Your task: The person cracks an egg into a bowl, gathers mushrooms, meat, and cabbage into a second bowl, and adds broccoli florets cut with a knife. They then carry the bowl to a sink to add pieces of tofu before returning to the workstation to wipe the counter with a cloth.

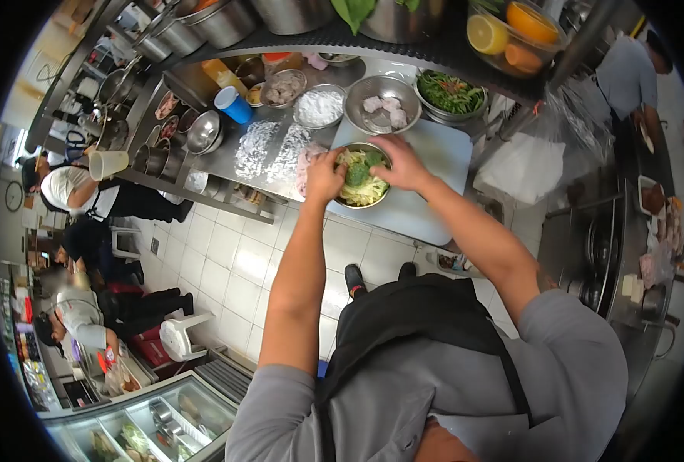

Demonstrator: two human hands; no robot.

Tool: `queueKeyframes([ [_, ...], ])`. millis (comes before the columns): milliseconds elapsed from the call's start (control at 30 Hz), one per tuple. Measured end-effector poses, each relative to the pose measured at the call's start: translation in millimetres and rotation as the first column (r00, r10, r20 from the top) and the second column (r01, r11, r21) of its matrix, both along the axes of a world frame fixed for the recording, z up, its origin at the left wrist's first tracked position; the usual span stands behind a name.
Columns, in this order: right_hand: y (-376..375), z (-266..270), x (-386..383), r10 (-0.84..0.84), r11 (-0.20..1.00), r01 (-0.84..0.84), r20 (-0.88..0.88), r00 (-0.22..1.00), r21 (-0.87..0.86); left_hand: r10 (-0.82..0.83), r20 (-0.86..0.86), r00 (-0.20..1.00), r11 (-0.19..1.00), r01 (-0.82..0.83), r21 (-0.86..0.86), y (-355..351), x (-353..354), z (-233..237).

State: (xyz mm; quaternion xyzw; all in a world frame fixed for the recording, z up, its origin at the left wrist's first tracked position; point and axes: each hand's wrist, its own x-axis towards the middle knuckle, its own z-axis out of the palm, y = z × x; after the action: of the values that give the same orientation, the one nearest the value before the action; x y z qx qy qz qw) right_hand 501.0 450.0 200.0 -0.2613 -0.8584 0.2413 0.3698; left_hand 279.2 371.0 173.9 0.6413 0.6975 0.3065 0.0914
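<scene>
A metal bowl [372,205] of pale shredded vegetable [363,191], with green leaves [362,168] on top, sits over a whitish cutting board [443,165]. My left hand [326,177] is closed on the bowl's left rim, fingertips at its inner edge. My right hand [402,164] curls around the far right rim, with its thumb by the leaves. Pale raw meat [304,171] lies just left of my left hand. Behind the board stand a larger metal bowl [353,108] with pale pink pieces in it and a bowl of green vegetables [451,95].
Foil-covered items [257,150], a bowl of white powder [319,106] and a blue cup [233,104] stand on the left counter. A shelf [434,55] with pots overhangs the far side. Co-workers [72,189] are at the left; another person [627,77] is at the right.
</scene>
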Motion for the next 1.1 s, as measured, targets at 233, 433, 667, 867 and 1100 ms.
queueKeyframes([
  [233, -67, -3, 128, -0.251, 0.904, 0.389, 0.515, 0.820, -0.177, -0.073, 0.045, 0.996, 0.981, 0.079, -0.177, 16, -19, 13],
  [433, -75, -49, 118, -0.242, 0.886, 0.439, 0.655, 0.716, -0.152, 0.017, 0.720, 0.694, 0.982, 0.123, -0.142, 22, -27, 30],
  [667, -109, -19, 150, -0.273, 0.636, 0.666, 0.694, 0.666, -0.389, -0.016, 0.998, -0.064, 0.909, 0.414, 0.041, -17, 25, 105],
  [867, -231, 18, 213, -0.585, 0.355, 0.748, 0.491, 0.645, -0.560, 0.040, 0.977, -0.207, 0.753, 0.649, 0.107, -30, 108, 77],
  [1100, -273, 76, 200, -0.757, 0.441, 0.637, 0.119, 0.642, -0.632, 0.106, 0.994, -0.006, 0.570, 0.820, -0.055, -62, 216, 76],
])
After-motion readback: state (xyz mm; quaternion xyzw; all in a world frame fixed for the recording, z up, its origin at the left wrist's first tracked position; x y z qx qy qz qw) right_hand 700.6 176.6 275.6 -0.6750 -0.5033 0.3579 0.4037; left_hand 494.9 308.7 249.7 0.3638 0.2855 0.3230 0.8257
